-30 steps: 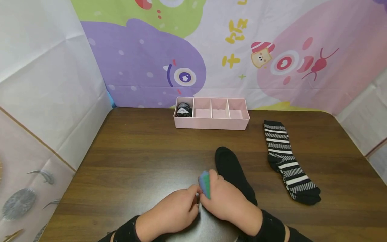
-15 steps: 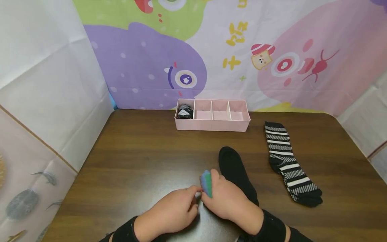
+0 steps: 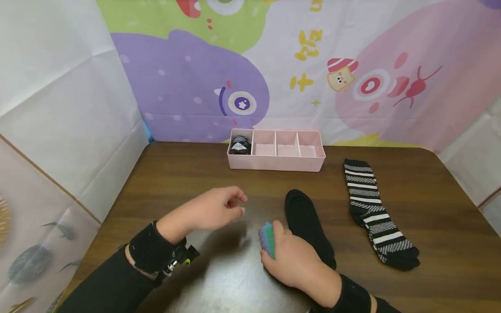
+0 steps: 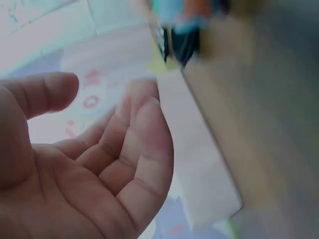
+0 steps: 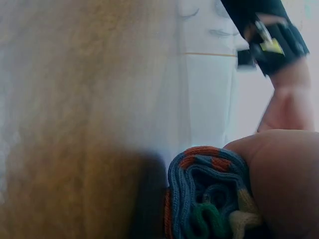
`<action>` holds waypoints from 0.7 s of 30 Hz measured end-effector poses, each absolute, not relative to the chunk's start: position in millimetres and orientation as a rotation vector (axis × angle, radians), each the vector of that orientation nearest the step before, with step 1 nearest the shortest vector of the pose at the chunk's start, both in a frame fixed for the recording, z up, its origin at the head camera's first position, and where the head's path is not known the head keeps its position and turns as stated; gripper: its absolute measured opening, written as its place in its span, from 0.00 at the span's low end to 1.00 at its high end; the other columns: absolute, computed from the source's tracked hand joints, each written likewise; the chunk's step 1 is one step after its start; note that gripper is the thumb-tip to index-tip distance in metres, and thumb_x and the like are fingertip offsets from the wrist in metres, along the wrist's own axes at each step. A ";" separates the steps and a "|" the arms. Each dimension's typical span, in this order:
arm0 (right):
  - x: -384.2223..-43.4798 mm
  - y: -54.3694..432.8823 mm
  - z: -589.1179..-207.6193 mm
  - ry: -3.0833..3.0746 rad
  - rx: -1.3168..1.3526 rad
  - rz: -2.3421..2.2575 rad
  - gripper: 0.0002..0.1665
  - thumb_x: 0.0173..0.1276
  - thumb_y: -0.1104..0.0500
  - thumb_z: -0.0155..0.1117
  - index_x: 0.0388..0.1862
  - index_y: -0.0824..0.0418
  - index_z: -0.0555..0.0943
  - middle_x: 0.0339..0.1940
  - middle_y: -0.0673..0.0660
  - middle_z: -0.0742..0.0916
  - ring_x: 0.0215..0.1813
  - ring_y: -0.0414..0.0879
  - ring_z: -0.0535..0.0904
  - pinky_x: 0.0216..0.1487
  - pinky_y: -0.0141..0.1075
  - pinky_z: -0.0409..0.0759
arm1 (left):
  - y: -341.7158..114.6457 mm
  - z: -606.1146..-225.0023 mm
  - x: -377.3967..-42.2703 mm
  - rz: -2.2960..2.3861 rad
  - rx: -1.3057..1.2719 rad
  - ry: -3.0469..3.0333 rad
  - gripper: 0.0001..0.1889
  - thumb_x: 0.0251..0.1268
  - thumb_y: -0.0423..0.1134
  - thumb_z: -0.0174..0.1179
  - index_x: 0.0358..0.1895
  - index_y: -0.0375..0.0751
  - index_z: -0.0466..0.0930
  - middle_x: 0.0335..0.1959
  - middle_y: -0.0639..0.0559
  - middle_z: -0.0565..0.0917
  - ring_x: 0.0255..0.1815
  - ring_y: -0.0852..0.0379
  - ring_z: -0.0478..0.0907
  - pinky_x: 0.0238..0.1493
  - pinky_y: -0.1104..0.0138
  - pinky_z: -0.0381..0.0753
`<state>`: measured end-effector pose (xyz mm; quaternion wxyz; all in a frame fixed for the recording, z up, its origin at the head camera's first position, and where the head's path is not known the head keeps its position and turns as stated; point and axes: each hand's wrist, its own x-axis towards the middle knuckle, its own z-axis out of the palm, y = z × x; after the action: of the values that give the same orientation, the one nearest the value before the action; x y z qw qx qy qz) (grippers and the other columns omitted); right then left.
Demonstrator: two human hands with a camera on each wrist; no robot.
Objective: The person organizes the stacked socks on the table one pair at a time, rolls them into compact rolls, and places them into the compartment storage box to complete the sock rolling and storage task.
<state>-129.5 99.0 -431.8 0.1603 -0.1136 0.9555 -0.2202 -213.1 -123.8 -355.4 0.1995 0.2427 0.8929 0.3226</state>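
Left hand (image 3: 213,211) left rolled sock (image 3: 268,238).

Even, bright overhead light leaves a pale glare on the near part of the wooden table (image 3: 235,287) and soft shadows under the hands. The head view bows at its edges; both wrist views are blurred.

A rolled sock (image 3: 267,238), knitted in blue and green with orange and cream seen at its coiled end, is held upright on the table (image 3: 188,182), just beside the black sock's (image 3: 307,226) left edge.
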 end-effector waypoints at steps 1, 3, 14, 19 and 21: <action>-129.2 99.1 -432.3 2.731 -0.330 -0.630 0.48 0.71 0.42 0.64 0.76 0.69 0.58 0.50 0.64 0.82 0.36 0.50 0.79 0.36 0.47 0.80 | -123.6 -350.7 -223.8 0.891 0.681 2.497 0.15 0.74 0.39 0.58 0.58 0.37 0.77 0.36 0.53 0.83 0.35 0.56 0.80 0.41 0.59 0.80; -128.9 99.1 -433.1 2.736 -0.340 -0.628 0.48 0.71 0.42 0.64 0.76 0.68 0.58 0.51 0.64 0.82 0.37 0.50 0.79 0.36 0.47 0.80 | -123.0 -343.6 -245.6 0.864 0.664 2.549 0.15 0.75 0.41 0.57 0.58 0.37 0.77 0.39 0.50 0.84 0.39 0.54 0.81 0.45 0.57 0.80; -126.6 101.3 -433.3 2.785 -0.396 -0.622 0.44 0.71 0.43 0.63 0.73 0.68 0.60 0.49 0.64 0.82 0.35 0.49 0.79 0.35 0.45 0.80 | -128.5 -367.1 -341.8 0.817 0.360 3.013 0.20 0.83 0.45 0.46 0.68 0.39 0.73 0.55 0.40 0.81 0.54 0.43 0.77 0.56 0.48 0.75; -127.4 102.2 -434.9 2.776 -0.383 -0.628 0.46 0.71 0.42 0.63 0.75 0.68 0.59 0.53 0.65 0.82 0.37 0.49 0.80 0.36 0.46 0.80 | -125.7 -379.0 -367.4 0.750 0.312 3.047 0.24 0.84 0.47 0.43 0.72 0.38 0.69 0.67 0.37 0.76 0.70 0.39 0.70 0.69 0.46 0.67; -127.4 101.1 -436.3 2.765 -0.385 -0.634 0.47 0.71 0.42 0.63 0.76 0.69 0.59 0.54 0.65 0.82 0.38 0.49 0.80 0.36 0.46 0.80 | -124.6 -384.0 -372.5 0.753 0.267 3.012 0.26 0.85 0.48 0.41 0.76 0.36 0.65 0.72 0.36 0.72 0.73 0.38 0.67 0.71 0.46 0.65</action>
<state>-127.4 101.1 -436.3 0.1387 -0.1332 0.9565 -0.2193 -372.5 -124.6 -384.0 0.0126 0.0857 0.9665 0.2416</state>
